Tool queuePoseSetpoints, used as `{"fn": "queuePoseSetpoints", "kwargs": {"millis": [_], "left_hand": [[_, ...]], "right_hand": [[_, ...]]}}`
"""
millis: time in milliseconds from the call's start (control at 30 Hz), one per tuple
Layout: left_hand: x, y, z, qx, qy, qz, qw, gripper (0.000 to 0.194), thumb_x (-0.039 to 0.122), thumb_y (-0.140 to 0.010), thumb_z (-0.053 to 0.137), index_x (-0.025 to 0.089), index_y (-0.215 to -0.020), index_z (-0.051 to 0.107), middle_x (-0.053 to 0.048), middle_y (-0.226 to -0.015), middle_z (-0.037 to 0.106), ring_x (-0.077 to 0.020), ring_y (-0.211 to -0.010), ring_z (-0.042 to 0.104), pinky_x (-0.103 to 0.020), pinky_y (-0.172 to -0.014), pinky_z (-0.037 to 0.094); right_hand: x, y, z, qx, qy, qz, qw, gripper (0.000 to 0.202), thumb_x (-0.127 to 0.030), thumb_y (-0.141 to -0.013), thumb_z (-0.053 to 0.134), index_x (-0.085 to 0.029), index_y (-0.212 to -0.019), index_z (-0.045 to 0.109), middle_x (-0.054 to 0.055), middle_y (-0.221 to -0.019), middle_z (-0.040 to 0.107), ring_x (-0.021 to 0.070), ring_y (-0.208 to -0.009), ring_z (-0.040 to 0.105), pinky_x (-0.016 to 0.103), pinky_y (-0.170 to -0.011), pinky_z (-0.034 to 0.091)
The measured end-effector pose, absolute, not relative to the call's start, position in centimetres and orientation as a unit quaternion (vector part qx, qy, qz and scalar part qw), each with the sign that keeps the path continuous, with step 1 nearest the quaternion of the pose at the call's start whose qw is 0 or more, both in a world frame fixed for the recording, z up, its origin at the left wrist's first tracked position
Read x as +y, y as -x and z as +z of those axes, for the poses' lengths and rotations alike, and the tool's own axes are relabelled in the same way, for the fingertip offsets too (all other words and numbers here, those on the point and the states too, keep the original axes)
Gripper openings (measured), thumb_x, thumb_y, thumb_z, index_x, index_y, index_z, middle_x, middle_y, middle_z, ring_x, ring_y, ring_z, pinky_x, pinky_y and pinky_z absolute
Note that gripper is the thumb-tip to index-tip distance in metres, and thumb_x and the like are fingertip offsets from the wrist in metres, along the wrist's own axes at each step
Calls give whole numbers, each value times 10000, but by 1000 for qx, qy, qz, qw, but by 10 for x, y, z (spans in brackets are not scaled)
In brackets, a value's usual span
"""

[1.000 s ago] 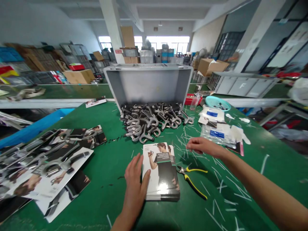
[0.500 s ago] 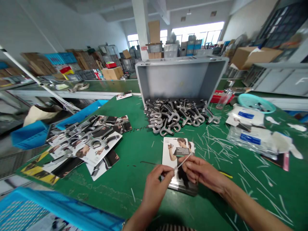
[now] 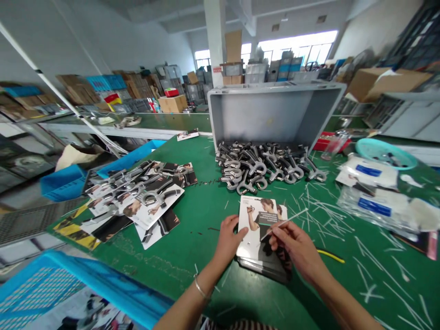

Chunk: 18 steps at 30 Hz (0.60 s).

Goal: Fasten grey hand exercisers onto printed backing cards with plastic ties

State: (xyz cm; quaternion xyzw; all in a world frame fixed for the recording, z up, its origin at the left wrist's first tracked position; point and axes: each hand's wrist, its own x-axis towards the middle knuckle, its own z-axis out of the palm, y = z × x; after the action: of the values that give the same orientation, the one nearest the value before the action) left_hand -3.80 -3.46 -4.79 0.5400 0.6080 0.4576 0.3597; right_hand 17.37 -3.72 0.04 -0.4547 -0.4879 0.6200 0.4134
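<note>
Between the fingers of my right hand [image 3: 292, 243] is a thin white strip [image 3: 283, 224], held above the printed cards. The stack of printed cards [image 3: 249, 250] lies on the green table in front of me. My left hand [image 3: 229, 237] is at the stack's left edge, thumb and fingers apart, with nothing seen in it. Beyond the stack, grey and black handle parts [image 3: 256, 167] are heaped at the mouth of a grey crate [image 3: 261, 112] tipped on its side. Cards with handles on them [image 3: 151, 197] form a pile at the left.
Many white strips [image 3: 319, 215] are scattered at the right, near a yellow-handled tool [image 3: 330, 255]. Plastic bags [image 3: 374, 201] and a turquoise basin [image 3: 367, 145] stand farther right. A blue basket [image 3: 68, 275] is at the lower left, with a blue bin [image 3: 63, 183] beyond.
My left hand has let go of the white strip and opened at the stack's left edge. My right hand still holds the strip. The view has turned slightly left.
</note>
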Motion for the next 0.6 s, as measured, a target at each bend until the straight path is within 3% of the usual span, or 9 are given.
{"fn": "queuePoseSetpoints", "kwargs": {"millis": [200,333,500,600], "left_hand": [[-66,76,-46,542,-334,502,585,473,368,-741,721,165,-1160,635,-72,-973,751,-223,-773,692,-305,-682,513],[-78,95,-46,529,-306,507,608,499,399,-726,749,164,-1155,650,-63,-945,759,-184,-688,679,-262,-622,492],[-78,93,-51,501,-247,581,592,431,500,-832,614,160,-1088,687,-81,-1052,741,-201,-796,681,-271,-673,498],[-76,81,-60,496,-188,595,604,449,468,-768,691,167,-1101,671,-61,-952,751,-194,-732,679,-273,-649,499]], "right_hand": [[-9,-134,-5,-570,402,591,405,287,-484,-903,587,-206,-963,542,35,-830,706,167,-686,688,311,-656,559],[-2,-108,-21,-625,381,572,370,265,-465,-934,540,-205,-981,541,39,-878,696,157,-674,684,295,-620,560],[-5,-105,-31,-668,395,519,359,242,-428,-968,490,-209,-968,592,62,-979,667,157,-709,678,294,-633,556],[-6,-107,-32,-698,401,482,345,239,-403,-983,466,-217,-974,616,66,-1010,659,162,-724,672,308,-658,552]]}}
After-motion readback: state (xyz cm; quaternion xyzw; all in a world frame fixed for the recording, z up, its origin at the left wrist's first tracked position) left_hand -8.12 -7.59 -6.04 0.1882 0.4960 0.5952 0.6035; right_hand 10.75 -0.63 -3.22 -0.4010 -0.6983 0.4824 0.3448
